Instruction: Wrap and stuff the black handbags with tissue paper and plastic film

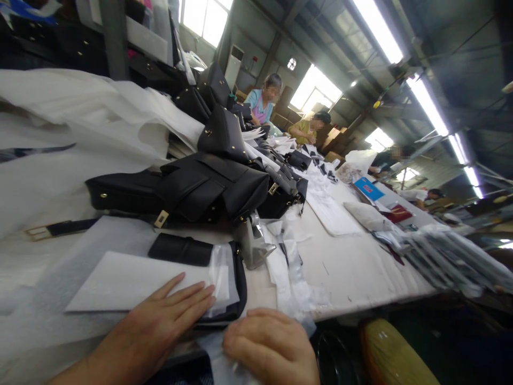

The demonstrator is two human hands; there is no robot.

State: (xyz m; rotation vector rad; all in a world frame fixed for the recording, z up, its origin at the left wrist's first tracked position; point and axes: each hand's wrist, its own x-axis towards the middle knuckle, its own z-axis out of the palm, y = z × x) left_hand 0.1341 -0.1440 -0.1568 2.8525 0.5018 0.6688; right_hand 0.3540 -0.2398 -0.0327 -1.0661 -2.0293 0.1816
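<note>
Head view: white packing sheet (124, 280) at 8 o'clock, partly beneath left hand (158, 326), fingers flat, narrowly parted; right hand (274, 345), fingers curled, hold unclear. Sheet probably light, bendable, crease-prone; best grasped by edges.

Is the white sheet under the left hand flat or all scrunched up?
Flat. The white sheet looks smooth, with straight edges, and lies partly under the left hand.

A flat, rectangular bright-blue piece with a red mark (367, 188) lies on the broad, pale counter (348, 272). Around the blue piece: just right, a flat dark-red item (399, 214); nearer, long clear-plastic-wrapped bundles (457, 262); farther back and left, a person in a mustard-yellow top (301, 128); above, long white tube lights (427, 104).
</note>
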